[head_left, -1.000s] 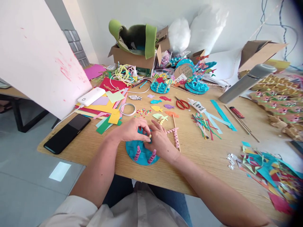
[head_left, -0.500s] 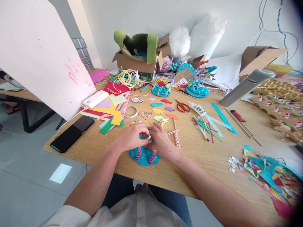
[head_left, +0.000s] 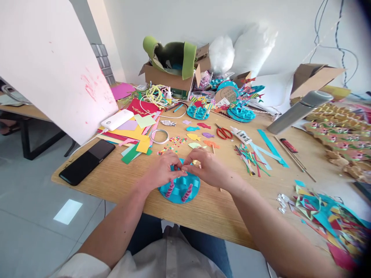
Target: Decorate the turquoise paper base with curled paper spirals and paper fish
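Near the table's front edge lies a round blue craft base (head_left: 189, 185) with raised paper loops. Two purple-pink twisted spirals (head_left: 187, 193) stand on its near side. My left hand (head_left: 164, 170) is closed in a pinch above its far left part. My right hand (head_left: 208, 166) also pinches there, its fingertips meeting those of the left. Whatever lies between the fingertips is too small and hidden to make out. Close under my right hand shows a pale yellow twisted piece (head_left: 196, 163). Beyond the hands lie paper fish, among them a yellow fish (head_left: 193, 136).
Red scissors (head_left: 224, 132), a glue tube (head_left: 241, 135) and paper strips (head_left: 251, 159) lie to the right. A phone (head_left: 87, 162), coloured paper (head_left: 143, 143) and a tape ring (head_left: 159, 136) are to the left. A grey flask (head_left: 298, 112) stands tilted-looking at the right.
My right hand has lifted off the base and shifted right, its fingers now pinched against the left fingertips. More of the blue base shows. The pink twisted piece on the right is now covered.
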Available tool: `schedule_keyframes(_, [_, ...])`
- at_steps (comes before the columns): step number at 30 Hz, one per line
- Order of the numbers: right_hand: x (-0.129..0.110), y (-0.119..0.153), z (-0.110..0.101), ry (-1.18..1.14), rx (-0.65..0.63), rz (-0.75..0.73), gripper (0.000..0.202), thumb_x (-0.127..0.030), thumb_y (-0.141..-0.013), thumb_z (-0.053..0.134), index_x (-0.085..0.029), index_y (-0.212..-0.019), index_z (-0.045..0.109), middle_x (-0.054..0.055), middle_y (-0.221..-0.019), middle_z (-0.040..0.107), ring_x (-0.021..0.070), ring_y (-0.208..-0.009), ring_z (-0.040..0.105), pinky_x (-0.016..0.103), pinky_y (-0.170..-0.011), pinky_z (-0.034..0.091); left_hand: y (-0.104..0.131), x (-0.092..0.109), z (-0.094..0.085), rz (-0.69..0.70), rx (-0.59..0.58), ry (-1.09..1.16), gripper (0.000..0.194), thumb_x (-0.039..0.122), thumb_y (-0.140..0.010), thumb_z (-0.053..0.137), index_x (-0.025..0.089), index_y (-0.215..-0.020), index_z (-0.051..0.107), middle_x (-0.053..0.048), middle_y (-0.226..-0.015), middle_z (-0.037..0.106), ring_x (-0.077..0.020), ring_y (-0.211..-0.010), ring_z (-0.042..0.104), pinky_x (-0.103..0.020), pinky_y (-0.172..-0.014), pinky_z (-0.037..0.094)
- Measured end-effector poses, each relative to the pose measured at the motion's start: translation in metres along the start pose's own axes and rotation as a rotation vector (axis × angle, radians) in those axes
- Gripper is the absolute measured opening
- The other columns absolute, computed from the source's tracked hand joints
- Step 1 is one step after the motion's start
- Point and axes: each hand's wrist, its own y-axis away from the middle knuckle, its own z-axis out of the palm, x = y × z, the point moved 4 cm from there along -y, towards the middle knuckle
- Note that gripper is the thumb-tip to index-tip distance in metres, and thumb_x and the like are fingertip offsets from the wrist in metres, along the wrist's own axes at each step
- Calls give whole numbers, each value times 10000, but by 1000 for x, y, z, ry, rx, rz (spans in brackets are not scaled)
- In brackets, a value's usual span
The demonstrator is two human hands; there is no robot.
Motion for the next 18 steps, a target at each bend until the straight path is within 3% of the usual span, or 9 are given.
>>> schedule_keyframes(8, [-10, -12, 12, 183, -102, 63, 213, -224, -895, 554, -155, -723, 660, 70, -794, 662, 190, -829, 572, 292, -732, 423, 0, -2, 1, 53, 4, -14, 282, 294, -793, 686, 173, -580, 546, 5, -649, 535, -169, -775, 509, -305, -716, 381])
schedule_keyframes(12, [-10, -14, 12, 162, -70, 79, 196, -223, -881, 577, -149, -725, 670, 71, -805, 672, 188, -839, 590, 285, -738, 430, 0, -4, -1, 54, 14, -12, 252, 281, -774, 707, 176, -592, 567, 10, -642, 544, -169, -779, 520, -303, -724, 386])
schedule_keyframes(15, [-8, -14, -4, 95, 5, 74, 178, -263, -882, 580, -167, -779, 690, 62, -851, 689, 189, -872, 608, 280, -751, 439, 1, -4, -4, 17, 29, -3, 193, 277, -719, 764, 176, -648, 615, 12, -657, 573, -165, -771, 527, -297, -723, 395])
schedule_keyframes(18, [-2, -12, -33, 27, 98, 98, 205, -314, -897, 546, -176, -890, 699, 62, -916, 702, 185, -867, 627, 285, -753, 449, 1, -2, -6, 7, 16, 0, 161, 271, -689, 792, 177, -735, 670, 9, -672, 596, -159, -750, 534, -300, -736, 405])
